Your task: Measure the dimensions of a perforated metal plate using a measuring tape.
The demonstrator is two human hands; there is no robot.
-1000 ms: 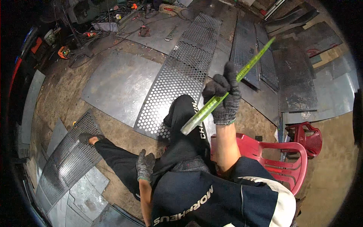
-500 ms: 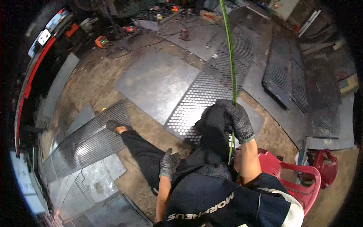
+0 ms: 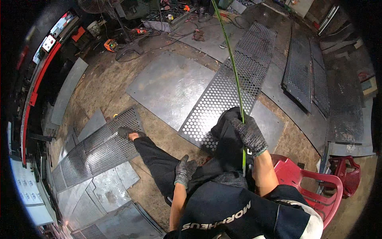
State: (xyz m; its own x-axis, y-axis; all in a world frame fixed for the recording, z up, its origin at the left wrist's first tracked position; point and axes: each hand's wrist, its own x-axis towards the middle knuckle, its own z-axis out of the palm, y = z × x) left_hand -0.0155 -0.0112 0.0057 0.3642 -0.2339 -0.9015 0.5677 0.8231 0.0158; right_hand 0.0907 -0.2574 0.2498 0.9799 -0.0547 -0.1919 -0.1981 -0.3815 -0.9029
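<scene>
My right hand (image 3: 251, 135), in a dark grey knit glove, is closed around a long thin green strip (image 3: 231, 53) over my bent right knee. The strip rises past the top of the picture; its lower part shows below the hand, near my lap. Part of it is hidden behind the glove. My left hand (image 3: 184, 172), gloved the same way, rests on my left thigh with thumb and fingers apart, holding nothing. Beyond my right knee lies a perforated metal sheet (image 3: 217, 93), beside a plain metal sheet (image 3: 169, 87).
My left foot is on another perforated sheet (image 3: 99, 147). A red plastic chair (image 3: 287, 175) stands at my right. More dark perforated panels (image 3: 299, 71) lie at the far right. A standing fan (image 3: 93, 6), an orange device (image 3: 110, 45) and cables are at the back.
The upper part of the green strip has swung to the left. The view has shifted slightly, so the floor sheets appear farther right. Both hands stay on my legs.
</scene>
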